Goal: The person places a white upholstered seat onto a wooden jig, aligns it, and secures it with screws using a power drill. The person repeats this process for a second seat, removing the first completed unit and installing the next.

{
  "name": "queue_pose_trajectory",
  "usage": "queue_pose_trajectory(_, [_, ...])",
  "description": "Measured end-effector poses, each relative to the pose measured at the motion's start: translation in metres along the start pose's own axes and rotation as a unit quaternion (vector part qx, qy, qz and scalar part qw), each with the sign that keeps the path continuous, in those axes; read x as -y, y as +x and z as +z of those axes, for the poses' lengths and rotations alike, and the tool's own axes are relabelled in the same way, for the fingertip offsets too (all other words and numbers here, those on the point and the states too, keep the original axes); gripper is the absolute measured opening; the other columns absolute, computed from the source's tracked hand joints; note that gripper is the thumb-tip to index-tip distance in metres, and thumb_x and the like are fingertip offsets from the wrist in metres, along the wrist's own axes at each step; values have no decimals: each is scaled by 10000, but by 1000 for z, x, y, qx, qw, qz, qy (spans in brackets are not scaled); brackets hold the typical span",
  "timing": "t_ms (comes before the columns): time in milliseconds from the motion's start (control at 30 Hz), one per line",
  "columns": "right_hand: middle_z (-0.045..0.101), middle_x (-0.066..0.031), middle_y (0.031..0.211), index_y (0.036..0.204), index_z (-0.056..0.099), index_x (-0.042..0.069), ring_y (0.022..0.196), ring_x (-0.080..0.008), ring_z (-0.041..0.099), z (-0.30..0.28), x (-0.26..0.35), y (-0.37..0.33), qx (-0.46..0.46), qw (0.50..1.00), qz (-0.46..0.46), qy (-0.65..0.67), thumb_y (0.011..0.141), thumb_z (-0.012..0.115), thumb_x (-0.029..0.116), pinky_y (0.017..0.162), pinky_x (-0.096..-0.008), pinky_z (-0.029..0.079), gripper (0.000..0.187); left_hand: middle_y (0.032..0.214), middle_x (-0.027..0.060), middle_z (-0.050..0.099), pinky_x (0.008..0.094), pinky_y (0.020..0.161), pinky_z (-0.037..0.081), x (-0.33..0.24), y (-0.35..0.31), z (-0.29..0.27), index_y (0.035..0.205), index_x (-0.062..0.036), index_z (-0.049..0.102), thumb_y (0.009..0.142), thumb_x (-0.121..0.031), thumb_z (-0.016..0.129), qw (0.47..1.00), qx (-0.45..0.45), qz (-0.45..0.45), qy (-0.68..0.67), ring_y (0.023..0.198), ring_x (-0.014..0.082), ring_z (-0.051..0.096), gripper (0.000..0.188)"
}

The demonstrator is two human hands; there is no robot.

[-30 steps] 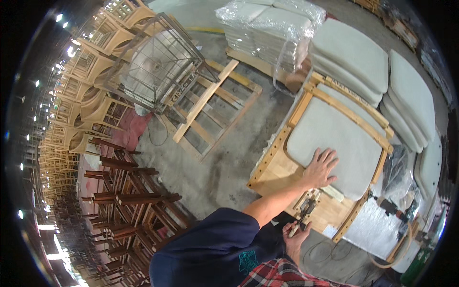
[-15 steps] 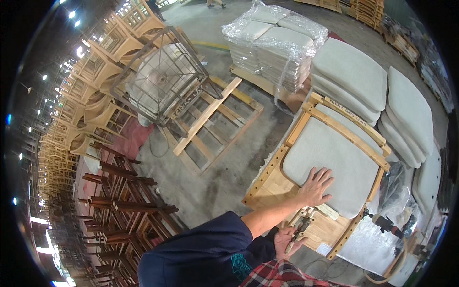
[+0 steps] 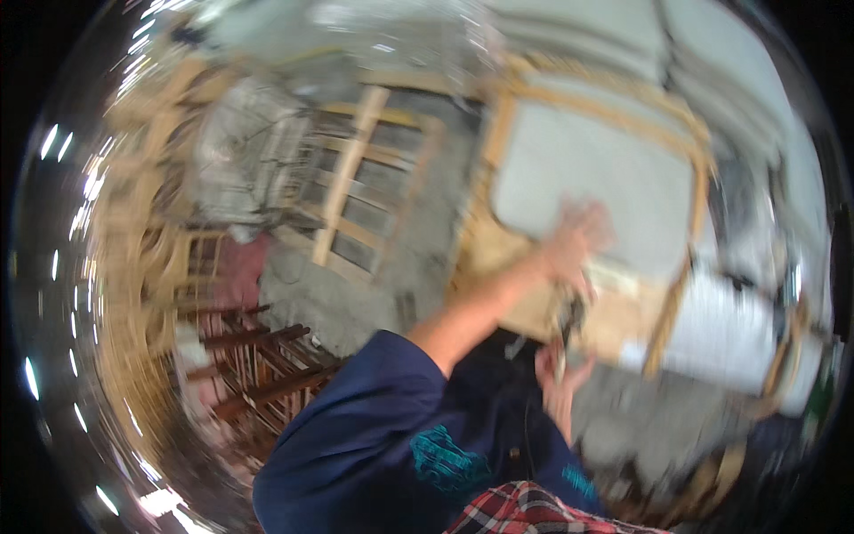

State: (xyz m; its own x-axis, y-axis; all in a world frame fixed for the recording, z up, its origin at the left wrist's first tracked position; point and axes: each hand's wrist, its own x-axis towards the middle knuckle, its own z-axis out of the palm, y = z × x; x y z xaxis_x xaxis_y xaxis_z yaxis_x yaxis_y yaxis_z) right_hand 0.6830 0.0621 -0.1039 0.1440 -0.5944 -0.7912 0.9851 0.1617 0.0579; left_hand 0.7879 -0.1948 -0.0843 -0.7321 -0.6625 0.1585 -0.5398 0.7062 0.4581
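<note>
Since half a second ago the view has swung, so the grey panel and the wooden frame along three of its sides sit higher in the picture and look smeared; both hands lie about where they were against the work. Holding the panel steady seems to be the left hand's part: its palm would best press flat and even, clear of the metal clamp, while the other works the handle smoothly, without nudging the panel against the frame. The left hand is on the panel's near part, fingers spread and grasping nothing, though blur hides the exact contact. The right hand, nearer the body, appears to have its fingers curled closed round the clamp's handle, at the near side of the bare wooden board.
</note>
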Motion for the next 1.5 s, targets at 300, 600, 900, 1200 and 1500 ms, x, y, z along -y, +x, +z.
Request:
queue_pose_trajectory(300, [598, -107, 874, 1220, 548, -44, 687, -242, 612, -3, -3, -6, -119, 990, -70, 14, 882, 517, 807, 604, -357, 514, 916, 1688, 162, 208, 754, 1182, 80, -11, 4, 3, 1597, -246, 368, 513, -798, 817, 994, 23, -16, 108, 1564, 384, 130, 1296])
queue_pose_trajectory(600, [539, -140, 1047, 1339, 459, -29, 832, -260, 523, -5, -16, -15, -235, 961, -61, 135, 842, 529, 836, 744, -394, 455, 1000, 1652, 282, 210, 724, 1196, 88, -17, -1, -14, 1571, -114, 402, 574, -672, 846, 996, 57, -34, 65, 1535, 490, 134, 1226])
queue_pose_trajectory(900, [590, -109, 1015, 1503, 370, 41, 861, -198, 612, 79, -21, -58, -119, 960, -180, -177, 1009, 490, 647, 805, -338, 478, 791, 1652, 196, 265, 701, 1207, 132, -16, 5, -20, 1542, -153, 429, 646, -675, 813, 994, 51, -32, 94, 1537, 407, 193, 1106])
queue_pose_trajectory(1200, [666, -84, 1036, 1383, 544, -7, 906, -145, 639, 47, 120, -53, -137, 789, -424, -423, 1004, 648, 442, 821, -323, 494, 596, 1711, 103, 169, 695, 1231, 71, -12, 2, -12, 1611, -253, 339, 646, -683, 812, 989, 78, -68, 107, 1576, 337, 110, 1157])
queue_pose_trajectory(1500, [654, -17, 994, 1361, 563, 2, 920, -120, 601, 132, 267, 8, -243, 606, -538, -533, 882, 841, 286, 811, -283, 491, 623, 1672, 185, 249, 748, 1184, 86, -14, 26, -5, 1552, -132, 435, 680, -786, 743, 994, 28, -105, 27, 1559, 382, 167, 1133])
